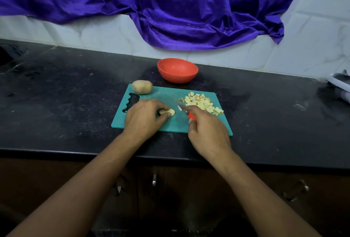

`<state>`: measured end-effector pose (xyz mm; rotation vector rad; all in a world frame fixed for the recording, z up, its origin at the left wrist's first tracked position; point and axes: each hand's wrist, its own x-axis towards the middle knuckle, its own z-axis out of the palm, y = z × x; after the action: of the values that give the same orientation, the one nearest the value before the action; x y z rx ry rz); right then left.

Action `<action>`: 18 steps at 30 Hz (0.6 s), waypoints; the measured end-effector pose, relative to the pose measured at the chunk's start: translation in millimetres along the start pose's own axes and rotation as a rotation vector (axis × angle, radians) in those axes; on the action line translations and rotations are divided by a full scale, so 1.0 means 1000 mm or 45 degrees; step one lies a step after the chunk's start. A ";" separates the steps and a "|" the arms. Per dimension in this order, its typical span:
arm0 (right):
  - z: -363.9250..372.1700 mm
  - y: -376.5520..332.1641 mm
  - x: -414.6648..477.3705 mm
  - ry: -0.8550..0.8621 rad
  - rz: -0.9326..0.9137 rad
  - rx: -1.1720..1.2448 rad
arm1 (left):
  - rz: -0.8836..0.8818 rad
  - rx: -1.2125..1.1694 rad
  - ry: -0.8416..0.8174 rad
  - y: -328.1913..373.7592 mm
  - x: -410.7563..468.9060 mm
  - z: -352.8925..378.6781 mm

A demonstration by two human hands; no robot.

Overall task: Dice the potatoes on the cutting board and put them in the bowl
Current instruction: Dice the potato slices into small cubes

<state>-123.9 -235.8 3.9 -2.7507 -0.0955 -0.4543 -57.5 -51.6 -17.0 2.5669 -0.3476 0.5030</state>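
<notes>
Pinching a pale cut piece (167, 112) on the board (166, 94), the left grip (144, 115) curls round it. Right grip (206, 127) clamped on a red-handled knife (191, 116). Pale, brown-edged dice (202, 102) heaped right; whole brown potato (142, 86) at far-left corner; red bowl (178, 70) beyond, on table (75, 94).

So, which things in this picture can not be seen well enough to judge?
Head view: the potato piece is mostly covered by the left hand; its shape is unclear.
The knife blade is blurred, its handle mostly inside the right hand.
Inside the bowl, specks too small to identify.
A pale object is cut by the right edge.
</notes>
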 end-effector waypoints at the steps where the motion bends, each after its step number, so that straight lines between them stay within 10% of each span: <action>1: -0.002 -0.001 0.001 -0.009 -0.006 -0.051 | 0.000 -0.005 0.003 0.000 0.000 0.000; 18: -0.013 -0.016 0.013 -0.221 0.008 -0.042 | -0.026 -0.063 0.057 0.000 -0.002 -0.001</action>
<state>-117.8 -225.5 24.8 -2.8171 -0.1232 -0.2159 -59.7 -50.6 -16.7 2.5051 -0.3143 0.5372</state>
